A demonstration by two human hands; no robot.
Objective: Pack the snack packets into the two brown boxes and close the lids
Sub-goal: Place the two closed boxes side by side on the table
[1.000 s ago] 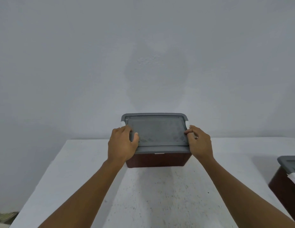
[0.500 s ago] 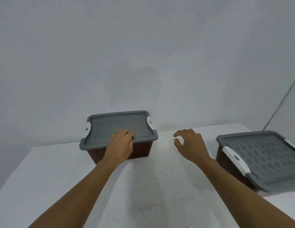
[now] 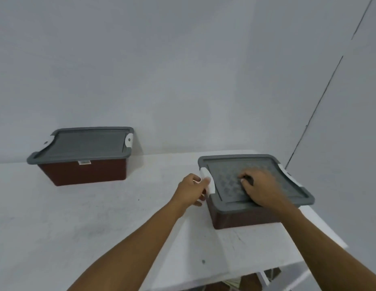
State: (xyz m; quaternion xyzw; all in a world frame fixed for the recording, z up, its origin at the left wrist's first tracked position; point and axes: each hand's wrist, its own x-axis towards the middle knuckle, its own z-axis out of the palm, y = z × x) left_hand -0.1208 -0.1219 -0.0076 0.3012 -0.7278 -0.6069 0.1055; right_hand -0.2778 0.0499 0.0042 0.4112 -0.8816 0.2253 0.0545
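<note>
Grey lid: the one on the right box now has both my hands at it; a moment ago they were on the other box.
Left hand: it has crossed over, and its fingers curl round the white latch on the lid's near-left edge.
Right hand: it rests on the lid's patterned top with fingers loosely bent and tips down, holding nothing; blur hides the finer detail.
Left box: I have let it go. It stands well apart at the back of the desk, by the wall, with its own lid seated flat.
Snack packets: none in view; since both lids are on, I judge they are inside.
Far latch: untouched on the right box's other side; I cannot tell whether it is snapped.
Meaning for the task: the first box looks finished. I am closing the second, and the held latch likely needs pressing home while my right hand steadies the lid.
</note>
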